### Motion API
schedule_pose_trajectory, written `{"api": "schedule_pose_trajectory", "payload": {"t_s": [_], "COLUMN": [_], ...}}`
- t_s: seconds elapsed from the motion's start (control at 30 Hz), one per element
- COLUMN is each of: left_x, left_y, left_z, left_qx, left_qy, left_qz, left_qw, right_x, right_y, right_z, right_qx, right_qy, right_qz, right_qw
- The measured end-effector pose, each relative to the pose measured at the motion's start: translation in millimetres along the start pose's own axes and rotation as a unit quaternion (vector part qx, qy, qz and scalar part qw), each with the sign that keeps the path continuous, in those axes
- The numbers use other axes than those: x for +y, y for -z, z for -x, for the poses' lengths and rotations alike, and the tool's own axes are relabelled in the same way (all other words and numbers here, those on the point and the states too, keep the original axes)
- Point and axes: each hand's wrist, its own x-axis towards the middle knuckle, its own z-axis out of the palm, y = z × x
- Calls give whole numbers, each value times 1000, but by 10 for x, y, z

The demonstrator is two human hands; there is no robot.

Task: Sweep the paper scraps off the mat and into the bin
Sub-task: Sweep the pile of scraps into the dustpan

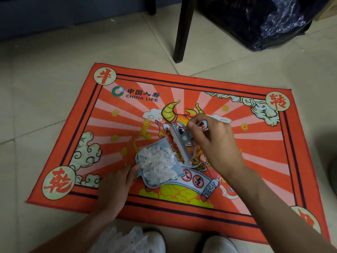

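Observation:
A red printed mat (182,83) lies on the tiled floor. On its middle sits a small light-blue dustpan (145,183), filled with a heap of white paper scraps (156,161). My left hand (116,185) grips the dustpan's handle at its near left side. My right hand (215,141) holds a small light-blue hand brush (180,143) by its handle, the bristle edge standing just right of the dustpan's open mouth. One small white scrap (121,89) lies on the mat's far left, by the green logo.
A dark chair leg (183,30) stands on the floor just beyond the mat's far edge. A dark shiny plastic bag (264,21) fills the far right corner. My two white shoes (218,243) are at the near edge, with pale lace fabric (120,240) beside them.

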Motion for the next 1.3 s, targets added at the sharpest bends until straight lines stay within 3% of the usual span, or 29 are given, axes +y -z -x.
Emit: {"api": "schedule_pose_trajectory", "payload": {"t_s": [0.47,1.3], "left_x": [-143,121], "left_y": [217,94], "left_z": [-49,-161], "left_qx": [14,22], "left_qy": [-45,-98], "left_qz": [-66,-66], "left_qw": [997,993], "right_x": [397,324], "right_y": [35,-130], "right_z": [24,309], "right_qx": [0,2], "right_qy": [-12,-56], "right_qz": [171,50], "right_qw": [985,997]}}
